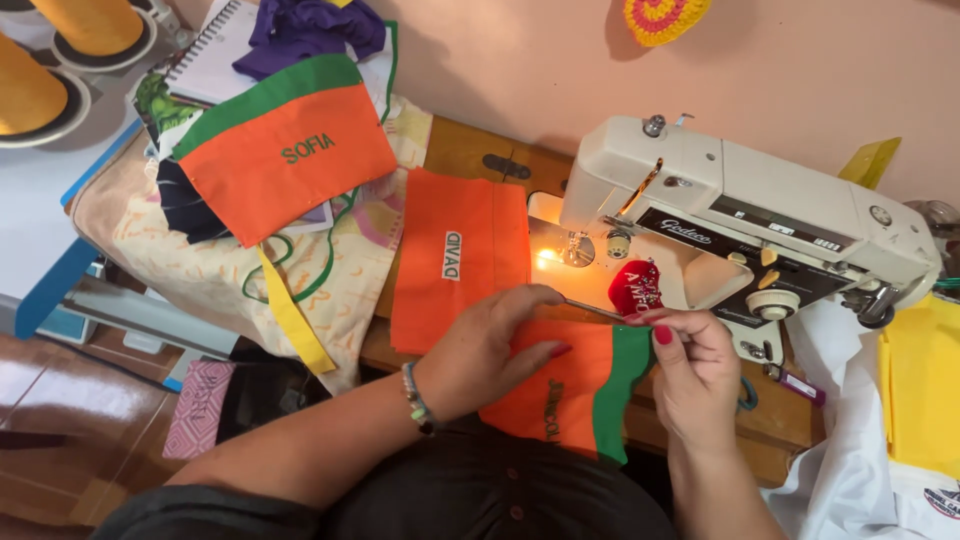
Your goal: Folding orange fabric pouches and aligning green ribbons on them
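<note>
Your cream sewing machine [760, 215] fills the right of the wooden counter [470, 150], its lamp lit by the needle; left of it lies a flat orange cloth piece [455, 260] with a white label, and further left another orange piece with a green band [285, 145] on a heap of fabric; the orange and green cloth [560, 390] you work on lies at the counter's near edge. It looks light, soft and floppy, so judge it best held flat near the seam. Your left hand [490, 350] presses it down, grip spread; your right hand [690, 365] has its grip pinching a thin metal tool [590, 308].
</note>
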